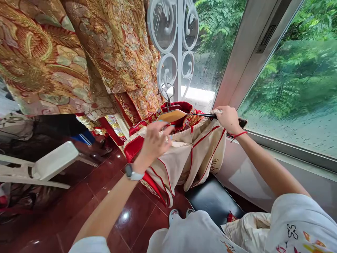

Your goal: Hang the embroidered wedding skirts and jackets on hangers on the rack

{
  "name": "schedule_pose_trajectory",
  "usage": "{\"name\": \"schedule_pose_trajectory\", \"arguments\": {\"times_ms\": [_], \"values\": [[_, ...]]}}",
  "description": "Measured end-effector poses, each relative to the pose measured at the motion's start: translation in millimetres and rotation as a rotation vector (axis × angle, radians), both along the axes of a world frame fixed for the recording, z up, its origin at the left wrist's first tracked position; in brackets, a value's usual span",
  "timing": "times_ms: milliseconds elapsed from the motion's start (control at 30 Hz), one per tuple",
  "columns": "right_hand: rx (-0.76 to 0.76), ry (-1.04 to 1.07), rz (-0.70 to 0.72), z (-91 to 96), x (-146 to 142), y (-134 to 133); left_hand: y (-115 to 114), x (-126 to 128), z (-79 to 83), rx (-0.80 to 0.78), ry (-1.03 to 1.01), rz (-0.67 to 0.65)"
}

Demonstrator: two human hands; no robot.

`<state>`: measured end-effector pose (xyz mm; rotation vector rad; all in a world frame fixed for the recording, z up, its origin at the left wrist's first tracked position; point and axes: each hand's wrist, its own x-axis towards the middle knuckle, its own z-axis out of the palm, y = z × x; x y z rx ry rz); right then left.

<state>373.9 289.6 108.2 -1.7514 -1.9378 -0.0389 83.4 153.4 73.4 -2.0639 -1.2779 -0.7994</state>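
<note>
A wooden hanger (172, 115) with a dark, slim end hangs in front of me, its metal hook upward. My right hand (228, 119) closes around the dark end, beside the waistband of a cream garment (177, 153) with red piping. Lower left of the hanger, my left hand (156, 140) has its fingers apart in front of the waistband; motion blurs it, and I see nothing held in it. Directly behind the hanger is a red embroidered garment (188, 106), whose lower part is mostly hidden by the cream cloth.
Gold embroidered garments (118, 45) hang at upper left. A white scrolled metal frame (179, 42) stands by the wet window (295, 95). Below are a black seat (214, 198) with cream cloth beside it, and a white chair (56, 160) on the red tiled floor (105, 189).
</note>
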Motion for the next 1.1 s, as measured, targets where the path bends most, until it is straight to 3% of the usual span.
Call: {"name": "schedule_pose_trajectory", "arguments": {"times_ms": [100, 200, 300, 400, 567, 700, 833, 1000, 1100], "values": [[0.009, 0.049, 0.027, -4.3, 3, 6, 42, 70, 18.3, -0.103, 0.161, -0.149], [-0.037, 0.181, 0.155, -6.9, 19, 13, 79, 115, 24.1, -0.207, 0.249, -0.196], [-0.339, 0.384, 0.325, -5.3, 42, 16, 94, 122, 17.7, -0.243, 0.236, -0.186], [-0.674, 0.546, 0.36, 2.1, 58, 16, 91, 115, 10.6, -0.232, 0.214, -0.194], [-0.824, 0.7, 0.239, 19.5, 47, 32, 87, 114, 7.7, -0.207, 0.169, -0.181], [-0.781, 0.79, 0.127, 25.0, 30, 56, 91, 119, 7.1, -0.217, 0.168, -0.154], [-0.763, 0.793, 0.177, 36.2, 20, 65, 96, 117, 2.8, -0.236, 0.163, -0.11], [-0.47, 0.686, 0.233, 73.2, -9, 39, 99, 116, -2.9, -0.253, 0.176, -0.101], [-0.252, 0.576, 0.341, 71.6, -41, 6, 97, 113, -8.7, -0.265, 0.138, -0.104]]}}
